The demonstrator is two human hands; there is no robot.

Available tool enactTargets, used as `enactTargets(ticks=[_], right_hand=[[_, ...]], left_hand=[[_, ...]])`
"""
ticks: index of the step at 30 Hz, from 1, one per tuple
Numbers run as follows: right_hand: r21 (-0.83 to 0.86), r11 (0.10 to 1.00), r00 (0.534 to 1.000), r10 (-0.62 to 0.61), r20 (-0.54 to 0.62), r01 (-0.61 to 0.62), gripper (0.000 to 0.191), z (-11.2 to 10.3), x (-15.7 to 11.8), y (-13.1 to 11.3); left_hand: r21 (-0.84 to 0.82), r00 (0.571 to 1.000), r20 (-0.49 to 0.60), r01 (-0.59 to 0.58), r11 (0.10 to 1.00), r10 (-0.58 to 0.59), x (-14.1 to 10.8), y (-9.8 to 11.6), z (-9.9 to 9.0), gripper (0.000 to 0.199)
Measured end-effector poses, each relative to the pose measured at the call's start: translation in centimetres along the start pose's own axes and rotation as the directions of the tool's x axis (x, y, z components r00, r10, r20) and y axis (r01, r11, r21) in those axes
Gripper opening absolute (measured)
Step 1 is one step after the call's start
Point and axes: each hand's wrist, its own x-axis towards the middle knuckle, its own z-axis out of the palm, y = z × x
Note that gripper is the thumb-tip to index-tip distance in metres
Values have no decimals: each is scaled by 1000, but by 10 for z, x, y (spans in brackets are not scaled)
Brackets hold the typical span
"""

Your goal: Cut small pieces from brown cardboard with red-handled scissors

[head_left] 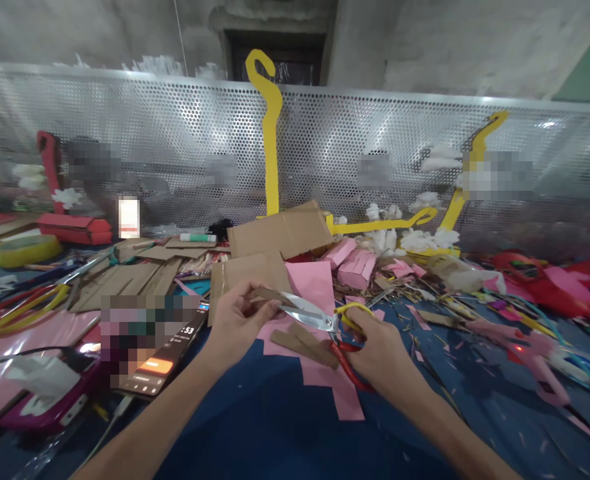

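My right hand (377, 350) is closed round the scissors (312, 317), which have one yellow and one red handle. Their blades point left and part around a small strip of brown cardboard (269, 293). Between thumb and fingers, my left hand (239, 323) pinches that strip. Below the blades, a few cut cardboard pieces (302, 347) lie on pink paper (317, 373). A larger brown cardboard sheet (225, 270) rests just behind my left hand.
A lit phone (167, 360) and a purple power strip (49, 400) with cables lie at left. A pink glue gun (535, 360) rests at right. Yellow hook-ended cardboard stands (271, 153) rise behind, before a perforated metal panel (175, 133). Scraps litter the blue surface (255, 427).
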Motion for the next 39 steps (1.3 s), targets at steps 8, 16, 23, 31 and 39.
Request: enactTargets(ticks=[8,16,23,31,39], right_hand=[[8,1000,1000,22,18,-22,26,-1,2,-3],[-29,1000,1000,-5,-9,4,19,1,3,-3],[-32,999,1000,14,3,-14,19,2,3,-1],[127,982,990,134,33,-137,21,-3,5,-8],[401,889,975,199,97,-221,28,-10,8,-7]], left_hand=[[-34,1000,-12,12,999,-12,0,2,2,17],[-53,1000,1,27,998,-27,1,-2,-1,18],[-76,999,-10,39,996,-40,2,-3,0,21],[-68,998,-14,62,996,-63,3,0,2,22],[-95,994,-57,83,992,-89,4,1,6,45]])
